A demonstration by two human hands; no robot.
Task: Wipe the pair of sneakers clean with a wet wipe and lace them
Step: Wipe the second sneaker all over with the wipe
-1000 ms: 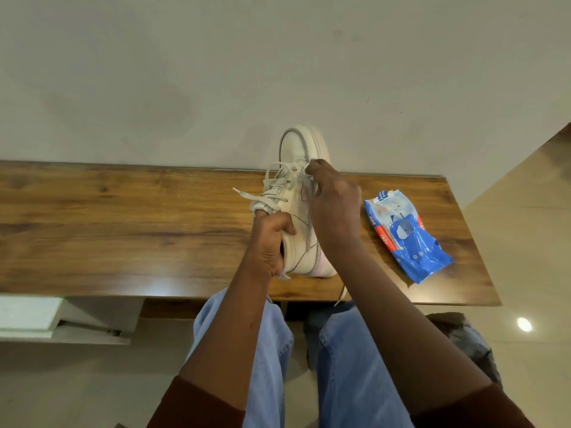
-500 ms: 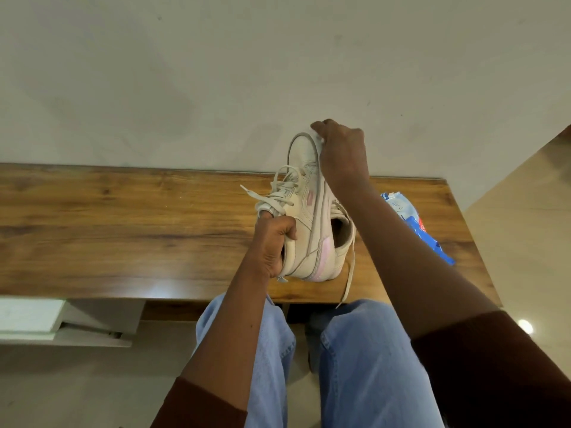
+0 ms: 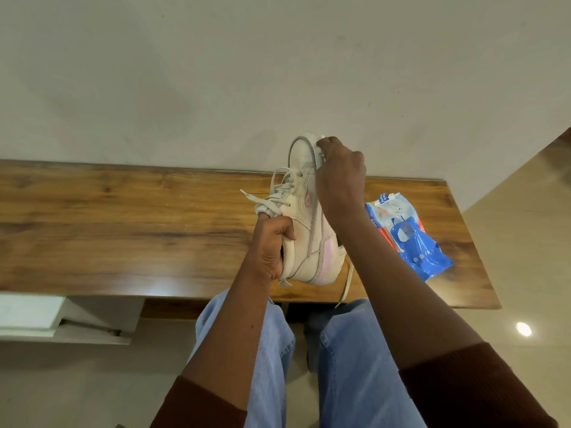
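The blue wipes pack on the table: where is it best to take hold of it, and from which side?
Probably pinch the wipes pack across its narrow width, near the middle, coming from above. It lies flat on the table, right of the sneaker, with both long edges free and nothing on top.

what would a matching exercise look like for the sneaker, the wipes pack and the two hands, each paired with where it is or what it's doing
Column 1
1. sneaker
2. wet wipes pack
3. left hand
4. right hand

Column 2
a. lies flat on the wooden table, to the right
b. grips the upper beside the laces
c. up at the toe end, fingers curled
d. held turned on its side, toe pointing away

Pairs: 1-d, 2-a, 3-b, 4-c
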